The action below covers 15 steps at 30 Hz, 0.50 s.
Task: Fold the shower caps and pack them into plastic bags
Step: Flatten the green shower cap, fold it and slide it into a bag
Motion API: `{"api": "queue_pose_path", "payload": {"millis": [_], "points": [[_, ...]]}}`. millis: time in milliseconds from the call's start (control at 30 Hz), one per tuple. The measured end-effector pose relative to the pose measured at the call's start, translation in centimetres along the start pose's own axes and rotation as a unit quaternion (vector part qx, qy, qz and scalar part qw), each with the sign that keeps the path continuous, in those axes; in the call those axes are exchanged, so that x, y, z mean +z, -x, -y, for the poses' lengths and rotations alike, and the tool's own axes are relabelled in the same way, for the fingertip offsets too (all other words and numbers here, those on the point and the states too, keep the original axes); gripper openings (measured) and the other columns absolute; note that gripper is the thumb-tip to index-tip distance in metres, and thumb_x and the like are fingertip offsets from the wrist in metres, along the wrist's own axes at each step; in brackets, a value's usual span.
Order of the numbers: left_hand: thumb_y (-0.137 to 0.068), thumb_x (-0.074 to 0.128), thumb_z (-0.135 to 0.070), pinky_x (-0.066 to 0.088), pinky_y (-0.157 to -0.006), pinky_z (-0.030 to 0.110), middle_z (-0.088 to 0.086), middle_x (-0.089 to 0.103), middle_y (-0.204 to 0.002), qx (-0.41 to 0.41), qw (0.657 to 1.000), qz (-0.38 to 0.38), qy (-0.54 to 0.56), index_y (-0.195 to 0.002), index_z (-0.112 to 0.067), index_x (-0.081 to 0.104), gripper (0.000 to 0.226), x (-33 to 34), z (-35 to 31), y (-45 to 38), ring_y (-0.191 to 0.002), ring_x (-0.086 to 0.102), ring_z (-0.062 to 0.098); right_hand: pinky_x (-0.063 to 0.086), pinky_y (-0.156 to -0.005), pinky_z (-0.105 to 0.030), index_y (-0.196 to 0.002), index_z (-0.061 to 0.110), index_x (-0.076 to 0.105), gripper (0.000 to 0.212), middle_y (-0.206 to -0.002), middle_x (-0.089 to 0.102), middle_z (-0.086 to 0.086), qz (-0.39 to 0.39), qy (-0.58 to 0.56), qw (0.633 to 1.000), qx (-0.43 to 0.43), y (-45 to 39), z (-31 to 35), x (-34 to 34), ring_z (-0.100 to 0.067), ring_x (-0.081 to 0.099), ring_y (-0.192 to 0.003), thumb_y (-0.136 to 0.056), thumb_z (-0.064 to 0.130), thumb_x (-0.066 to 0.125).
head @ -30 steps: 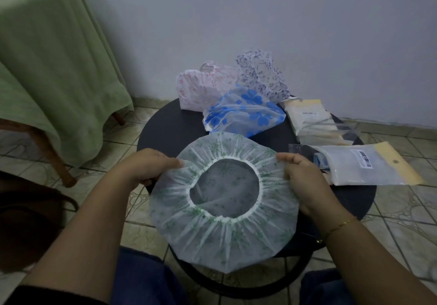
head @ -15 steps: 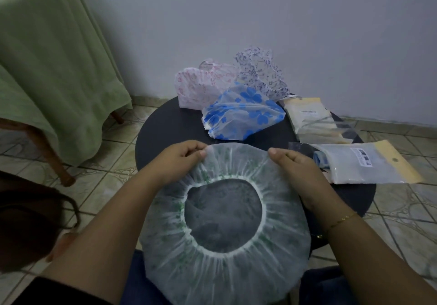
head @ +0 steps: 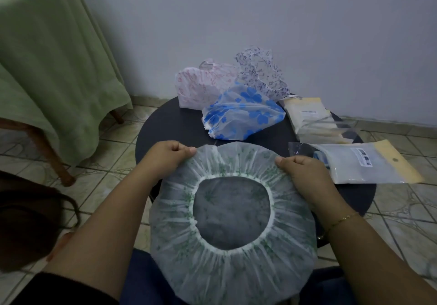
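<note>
Both hands hold one shower cap, white w/ faint green print, spread open w/ its elastic ring facing up. Left hand pinches the cap's far rim at upper left, fingers curled, thumb pressed on the plastic. Right hand pinches the far rim at upper right the same way; thin gold bracelet on that wrist. Cap hangs from the two pinches, draping over the near edge of the round black table and down toward the lap.

On the table's far side: blue-flower cap crumpled near centre, pink-print cap behind it to the left, purple-print cap behind to the right, all three touching. Right side: packed bag w/ barcode label lying flat just beside the right hand, and a stack of clear/yellow-backed plastic bags behind it. Green tablecloth hangs at far left.
</note>
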<state>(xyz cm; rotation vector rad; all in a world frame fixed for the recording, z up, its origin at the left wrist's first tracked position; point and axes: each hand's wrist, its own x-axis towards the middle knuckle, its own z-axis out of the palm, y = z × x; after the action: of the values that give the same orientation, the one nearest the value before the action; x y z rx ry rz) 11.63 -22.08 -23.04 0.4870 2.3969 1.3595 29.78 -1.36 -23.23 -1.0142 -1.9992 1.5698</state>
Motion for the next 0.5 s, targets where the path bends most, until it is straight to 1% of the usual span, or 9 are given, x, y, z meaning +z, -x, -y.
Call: {"api": "queue_pose_path", "payload": {"millis": [67, 133, 233, 333, 400, 433, 467, 500], "points": [[-0.084, 0.068, -0.035, 0.041, -0.056, 0.025, -0.002, 0.063, -0.067, -0.009, 0.999, -0.042, 0.006, -0.068, -0.013, 0.062, 0.028, -0.3, 0.3, -0.5, -0.061, 0.055, 0.013, 0.055, -0.081, -0.041, -0.073, 0.005, 0.069, 0.025, -0.081, 0.070, -0.013, -0.018, -0.018, 1.000, 0.017, -0.3, -0.1, 0.0, -0.030, 0.066, -0.082, -0.085, 0.027, 0.068], [-0.085, 0.068, -0.035, 0.040, -0.057, 0.025, -0.002, 0.060, -0.066, -0.011, 0.998, -0.063, 0.010, -0.064, -0.013, 0.058, 0.032, -0.3, 0.4, -0.7, -0.062, 0.053, 0.013, 0.053, -0.085, -0.046, -0.069, 0.009, 0.068, 0.023, -0.082, 0.070, -0.012, -0.028, -0.026, 0.999, 0.025, -0.5, -0.2, 0.0, -0.032, 0.066, -0.086, -0.084, 0.026, 0.068], [-0.086, 0.067, -0.034, 0.036, -0.052, 0.024, -0.007, 0.055, -0.063, 0.000, 0.997, -0.074, 0.008, -0.069, -0.010, 0.058, 0.030, 0.2, 0.4, -0.6, -0.056, 0.048, 0.007, 0.052, -0.086, -0.049, -0.069, 0.010, 0.067, 0.023, -0.083, 0.070, -0.013, -0.038, -0.021, 0.999, 0.029, -0.5, -0.3, 0.2, -0.033, 0.065, -0.087, -0.085, 0.027, 0.067], [-0.085, 0.065, -0.042, 0.038, -0.055, 0.025, -0.006, 0.058, -0.067, 0.017, 0.995, -0.097, 0.009, -0.071, -0.015, 0.060, 0.031, 0.2, 0.2, -0.4, -0.059, 0.051, 0.009, 0.051, -0.087, -0.051, -0.073, 0.009, 0.065, 0.024, -0.087, 0.068, -0.015, -0.049, -0.024, 0.998, 0.038, -0.5, -0.4, 0.2, -0.035, 0.063, -0.091, -0.089, 0.027, 0.062], [-0.086, 0.058, -0.050, 0.041, -0.061, 0.028, -0.001, 0.058, -0.066, 0.002, 0.995, -0.096, -0.014, -0.067, -0.014, 0.055, 0.041, -0.4, 0.2, -0.6, -0.060, 0.052, 0.014, 0.051, -0.086, -0.048, -0.075, 0.011, 0.063, 0.022, -0.090, 0.066, -0.015, -0.052, -0.022, 0.998, 0.041, -0.6, -0.4, -0.1, -0.034, 0.061, -0.092, -0.091, 0.025, 0.058], [-0.088, 0.054, -0.053, 0.043, -0.067, 0.032, 0.004, 0.060, -0.070, -0.013, 0.995, -0.083, -0.043, -0.067, -0.011, 0.055, 0.047, -0.9, 0.4, -0.8, -0.063, 0.055, 0.020, 0.051, -0.083, -0.043, -0.077, 0.012, 0.062, 0.019, -0.091, 0.064, -0.013, -0.049, -0.019, 0.998, 0.043, -0.6, -0.4, -0.2, -0.032, 0.060, -0.090, -0.091, 0.023, 0.055], [-0.089, 0.049, -0.056, 0.044, -0.073, 0.035, 0.011, 0.063, -0.078, -0.035, 0.994, -0.067, -0.079, -0.072, -0.008, 0.058, 0.052, -1.3, 0.4, -0.9, -0.072, 0.059, 0.026, 0.050, -0.077, -0.037, -0.080, 0.013, 0.061, 0.015, -0.092, 0.063, -0.012, -0.042, -0.015, 0.998, 0.048, -0.6, -0.3, -0.4, -0.027, 0.059, -0.086, -0.091, 0.018, 0.053], [-0.090, 0.045, -0.058, 0.045, -0.081, 0.038, 0.016, 0.065, -0.091, -0.063, 0.991, -0.050, -0.107, -0.082, -0.005, 0.063, 0.056, -1.7, 0.5, -1.0, -0.084, 0.061, 0.031, 0.047, -0.070, -0.032, -0.087, 0.012, 0.062, 0.013, -0.095, 0.062, -0.012, -0.032, -0.017, 0.998, 0.054, -0.6, -0.2, -0.5, -0.023, 0.057, -0.081, -0.091, 0.012, 0.050]]}}
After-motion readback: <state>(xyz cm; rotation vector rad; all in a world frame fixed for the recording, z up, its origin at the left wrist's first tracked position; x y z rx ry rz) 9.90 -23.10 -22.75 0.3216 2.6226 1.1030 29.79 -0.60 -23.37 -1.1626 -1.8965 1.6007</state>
